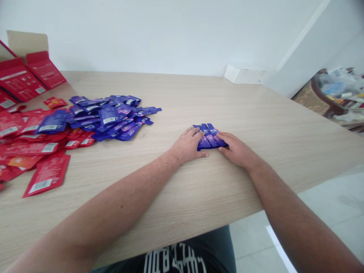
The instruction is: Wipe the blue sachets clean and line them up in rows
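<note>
Biggest thing here is the wood-look table (148, 185), then a red box (21, 80) w/ flaps up, far left. Nearer on that side: a messy red heap (31, 148) of pkts, and a purple pile (112, 118) overlapping its right edge, all loose afaict. Left hand (187, 146) is spread pretty wide, fingers on the left end of the little purple row (211, 141); right hand (238, 149) is half-curled at the right end, can't tell if it's pinching. Row = a few sachets side by side on the tabletop, right of the piles. Progress imo: one small set prob nearly neat, most purple left, no reds lined up.
</note>
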The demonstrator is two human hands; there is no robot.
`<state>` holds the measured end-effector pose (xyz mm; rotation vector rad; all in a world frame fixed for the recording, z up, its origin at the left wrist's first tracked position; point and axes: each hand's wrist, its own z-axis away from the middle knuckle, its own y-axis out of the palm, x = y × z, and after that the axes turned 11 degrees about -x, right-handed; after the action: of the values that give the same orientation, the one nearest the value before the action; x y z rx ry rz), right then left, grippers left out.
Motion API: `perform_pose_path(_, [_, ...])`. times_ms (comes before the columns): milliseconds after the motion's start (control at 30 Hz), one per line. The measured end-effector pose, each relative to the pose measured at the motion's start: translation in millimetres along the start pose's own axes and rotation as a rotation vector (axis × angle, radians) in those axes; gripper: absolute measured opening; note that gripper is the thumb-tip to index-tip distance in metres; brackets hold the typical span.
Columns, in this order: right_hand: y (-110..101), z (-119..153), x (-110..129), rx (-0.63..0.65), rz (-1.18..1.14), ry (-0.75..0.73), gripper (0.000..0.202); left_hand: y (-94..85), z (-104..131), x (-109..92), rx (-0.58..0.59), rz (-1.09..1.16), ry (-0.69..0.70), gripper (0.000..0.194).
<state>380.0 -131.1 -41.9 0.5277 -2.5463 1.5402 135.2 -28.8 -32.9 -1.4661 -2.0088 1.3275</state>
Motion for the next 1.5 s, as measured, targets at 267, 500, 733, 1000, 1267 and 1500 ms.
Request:
perform_pose_path(267, [-9, 3, 6, -0.036, -0.054, 0.054, 0.062, -61.4, 29, 27, 0.036, -0.011, -0.005, 0.087])
perform_pose_path(500, [-22, 6, 9, -0.297, -0.042, 0.027, 0.058, -134.6, 104, 83, 0.061, -0.208, -0.150, 0.054])
perform_pose_path(733, [-21, 5, 51, -0.394, -0.072, 0.012, 0.055, -182.0, 146, 126, -0.003, -0.445, -0.300, 0.047])
perform_pose_path(1000, [47, -31, 172, 0.086, -0.436, 0.003, 0.051, -191.1, 129, 160, -0.172, -0.538, -0.380, 0.043])
perform_pose_path(1267, [117, -128, 246, 0.237, -0.897, 0.596, 0.059, -183.2, 148, 151, -0.160, -0.552, -0.326, 0.032])
perform_pose_path(1500, [143, -180, 278, 0.289, -1.159, 0.865, 0.035, -179.4, 149, 159, -0.174, -0.567, -0.306, 0.034])
